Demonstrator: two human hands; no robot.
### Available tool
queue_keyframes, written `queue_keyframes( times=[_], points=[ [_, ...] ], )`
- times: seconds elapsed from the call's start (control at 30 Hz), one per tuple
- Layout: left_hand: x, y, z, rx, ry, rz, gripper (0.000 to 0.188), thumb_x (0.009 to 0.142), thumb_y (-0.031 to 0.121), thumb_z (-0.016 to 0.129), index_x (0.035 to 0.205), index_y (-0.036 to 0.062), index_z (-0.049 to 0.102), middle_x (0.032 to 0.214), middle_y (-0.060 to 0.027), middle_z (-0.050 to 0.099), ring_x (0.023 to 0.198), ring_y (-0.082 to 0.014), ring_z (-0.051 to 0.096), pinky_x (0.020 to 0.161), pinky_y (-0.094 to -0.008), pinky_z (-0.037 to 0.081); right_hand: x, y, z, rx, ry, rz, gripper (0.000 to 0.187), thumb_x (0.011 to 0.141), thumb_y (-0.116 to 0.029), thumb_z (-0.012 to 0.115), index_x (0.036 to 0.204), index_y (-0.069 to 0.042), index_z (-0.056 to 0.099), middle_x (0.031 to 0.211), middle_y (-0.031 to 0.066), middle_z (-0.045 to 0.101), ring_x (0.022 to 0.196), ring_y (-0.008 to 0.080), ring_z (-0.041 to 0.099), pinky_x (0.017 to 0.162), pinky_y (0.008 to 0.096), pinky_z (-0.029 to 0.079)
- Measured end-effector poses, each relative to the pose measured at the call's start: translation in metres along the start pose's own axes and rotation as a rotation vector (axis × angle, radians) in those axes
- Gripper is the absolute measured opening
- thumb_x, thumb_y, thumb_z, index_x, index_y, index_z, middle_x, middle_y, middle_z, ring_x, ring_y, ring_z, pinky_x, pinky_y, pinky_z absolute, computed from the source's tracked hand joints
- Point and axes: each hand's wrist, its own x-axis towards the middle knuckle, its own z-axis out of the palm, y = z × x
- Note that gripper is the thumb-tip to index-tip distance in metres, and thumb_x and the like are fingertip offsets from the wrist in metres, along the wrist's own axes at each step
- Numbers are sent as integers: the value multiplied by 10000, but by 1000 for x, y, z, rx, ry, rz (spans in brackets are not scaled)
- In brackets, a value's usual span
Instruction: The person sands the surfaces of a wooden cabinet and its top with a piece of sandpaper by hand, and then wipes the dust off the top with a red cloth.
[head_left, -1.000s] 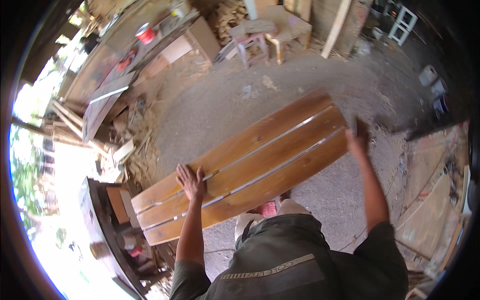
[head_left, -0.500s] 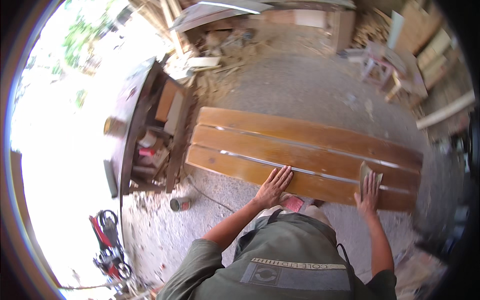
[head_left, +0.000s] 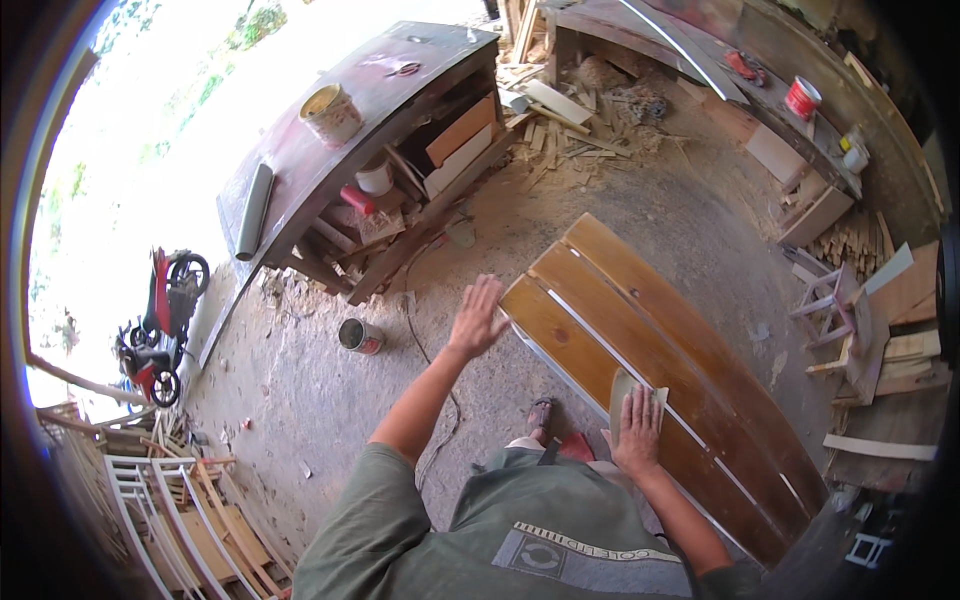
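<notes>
A varnished brown wooden panel (head_left: 690, 385) of three long slats, with narrow gaps between them, stretches in front of me toward the lower right. My right hand (head_left: 638, 428) presses a folded piece of tan sandpaper (head_left: 622, 390) against the nearest slat, by its near edge. The sandpaper's ends stick out on both sides of the fingers. Beside the panel's left end corner is my left hand (head_left: 478, 318), fingers apart and holding nothing. Whether its fingertips touch the corner I cannot tell. What supports the panel is hidden.
A workbench (head_left: 420, 75) at the left carries an open can (head_left: 331, 115); another can (head_left: 360, 337) stands on the floor beside a cord (head_left: 425, 350). Wood scraps (head_left: 560, 110) lie beyond. Another bench (head_left: 700, 50) is at far right, above a small pink stool (head_left: 828, 305). White frames (head_left: 165, 510) lean lower left.
The view has turned left, so the panel now slants. My left hand has come off the panel's face to its left end. My right hand has slid the sandpaper leftward along the panel.
</notes>
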Motion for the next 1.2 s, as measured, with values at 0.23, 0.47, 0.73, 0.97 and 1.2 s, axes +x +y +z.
queue_keyframes(
  times=[0.23, 0.47, 0.73, 0.97, 1.2],
  points=[
    [-92, -130, 29, -183, 272, -361, 728, 1080, 459, 487, 1597, -20, 309, 1658, -235, 317, 1569, -395, 231, 1261, -514, 210, 133, -79, -7, 60, -26, -89, 903, 963, -485, 627, 1579, 77, 279, 1694, 298, 167, 1588, 432, 145, 1286, 565, 118],
    [-236, -88, 91, -609, 51, -779, 677, 1083, 425, 507, 1506, -93, 402, 1519, -364, 437, 1406, -503, 430, 1168, -524, 357, 293, -80, 7, 198, 157, -318, 778, 1025, -444, 550, 1589, 35, 312, 1679, 185, 312, 1575, 401, 205, 1273, 588, 161],
    [-399, -48, 153, -592, -119, -1349, 863, 980, 472, 668, 1557, -81, 341, 1466, -372, 504, 1370, -512, 471, 1145, -540, 378, 238, 7, -35, -54, -129, -555, 870, 965, -414, 671, 1652, -101, 238, 1671, 76, 366, 1580, 425, 162, 1254, 683, 96],
    [-411, -45, 143, -584, -31, -1349, 898, 949, 382, 736, 1581, -77, 293, 1507, -365, 471, 1404, -503, 451, 1172, -515, 365, 301, -51, -17, 66, -26, -522, 900, 908, -518, 720, 1603, -82, 351, 1658, 115, 340, 1566, 432, 180, 1255, 646, 142],
    [-332, -51, 116, -746, 76, -1262, 897, 961, 391, 721, 1591, -70, 279, 1554, -337, 439, 1451, -467, 428, 1203, -474, 349, 332, -66, 12, -8, 178, -433, 601, 993, -366, 646, 1525, -132, 495, 1679, 170, 253, 1559, 442, 164, 1245, 628, 172]
  ],
)
